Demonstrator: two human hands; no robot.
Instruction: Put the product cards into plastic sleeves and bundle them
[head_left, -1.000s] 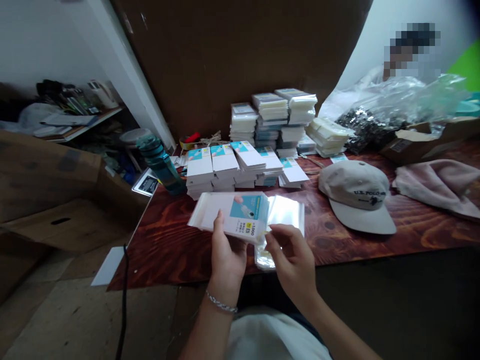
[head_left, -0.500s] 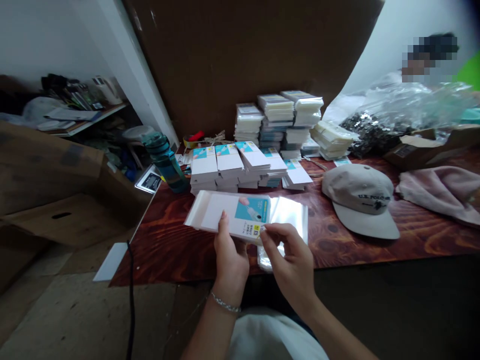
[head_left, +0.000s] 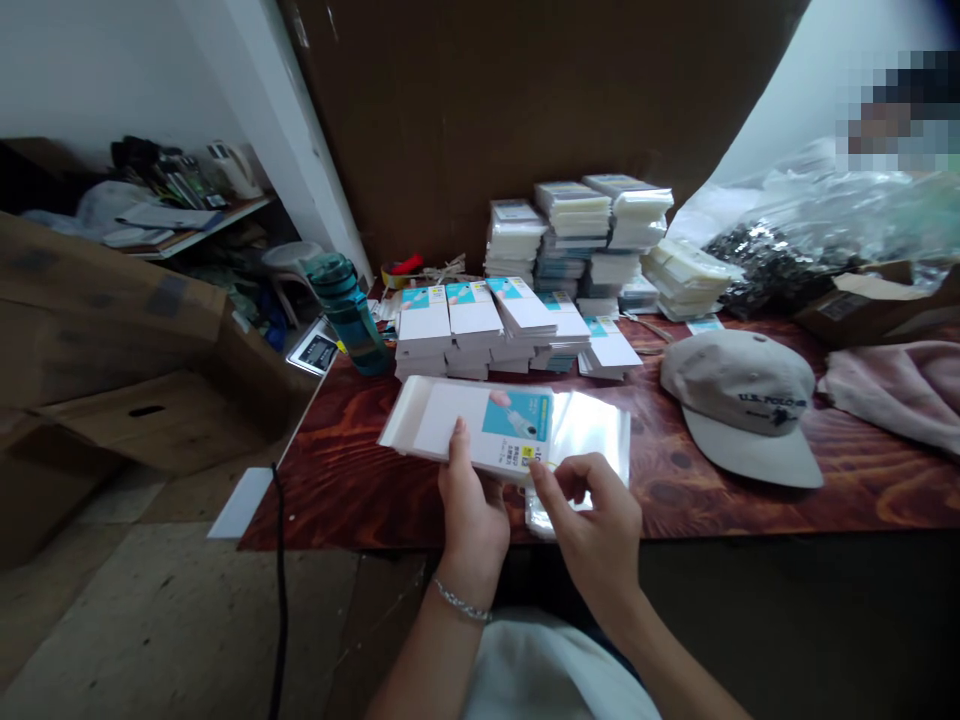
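Note:
My left hand [head_left: 474, 515] is closed round a stack of printed cards in clear plastic sleeves [head_left: 457, 415], thumb on top and fingers underneath. The stack is tilted above the table, its white and blue face up and the sleeves' clear flaps at the left end. At its near right corner my right hand [head_left: 600, 515] is pinched, thumb and forefinger together on a thin yellow rubber band [head_left: 553, 466]. How far the band reaches round the stack is hidden. Beneath and right of the stack lies a pile of shiny clear plastic sleeves [head_left: 592, 430].
Piles of loose cards [head_left: 472, 330] stand behind my hands, with taller piles of sleeved cards [head_left: 574, 230] at the back. A teal bottle [head_left: 349, 315] stands left, a beige cap [head_left: 739, 400] right. A pink cloth [head_left: 892, 395] and an open carton [head_left: 862, 305] lie further right. A person sits beyond.
The whole view has shifted, so the table things appear further right. Both hands keep hold near the stack; the yellow band now shows more clearly at my right fingertips.

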